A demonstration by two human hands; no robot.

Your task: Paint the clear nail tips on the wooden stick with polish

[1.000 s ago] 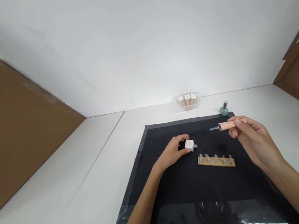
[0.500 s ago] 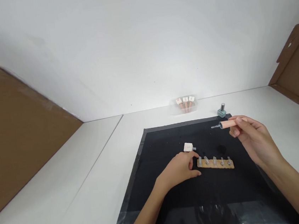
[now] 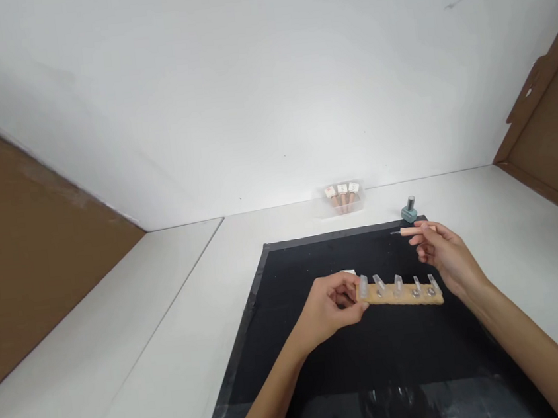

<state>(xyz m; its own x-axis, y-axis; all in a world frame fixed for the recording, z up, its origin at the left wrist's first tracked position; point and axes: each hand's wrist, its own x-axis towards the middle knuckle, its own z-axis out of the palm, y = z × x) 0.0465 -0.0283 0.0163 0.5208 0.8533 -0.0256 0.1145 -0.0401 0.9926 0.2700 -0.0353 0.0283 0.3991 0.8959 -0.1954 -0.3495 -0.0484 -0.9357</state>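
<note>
Here, at the left fingers [image 3: 354,294]: pinched, thumb against fingertips, on the left end of one wooden strip [image 3: 408,295], with the rest of the left hand [image 3: 329,309] curled behind. Carries five clear nail tips [image 3: 397,284], standing in a single row along its top. Lies with its long axis left to right across the view, nearly level, free end pointing right toward the right wrist. Sits over the middle of the black mat [image 3: 374,352]; lifted or resting there, cannot tell.

Next, at the right fingers [image 3: 424,240]: pressed together on one slim peach brush handle [image 3: 417,230], with the right hand [image 3: 446,254] just beyond the strip's right end. Points its thin dark tip to the left, long axis again left to right, near the mat's far edge.

Just behind the left hand, one small white bottle [image 3: 349,272], mostly hidden. Just past the brush, one teal bottle [image 3: 409,212], upright at the mat's far right corner. Farther back, against the white wall [image 3: 266,90], one clear box [image 3: 343,197] with three small bottles inside.

Under it all, one mat on a white worktop [image 3: 125,358]. At either side, two brown cardboard panels [image 3: 28,248].
</note>
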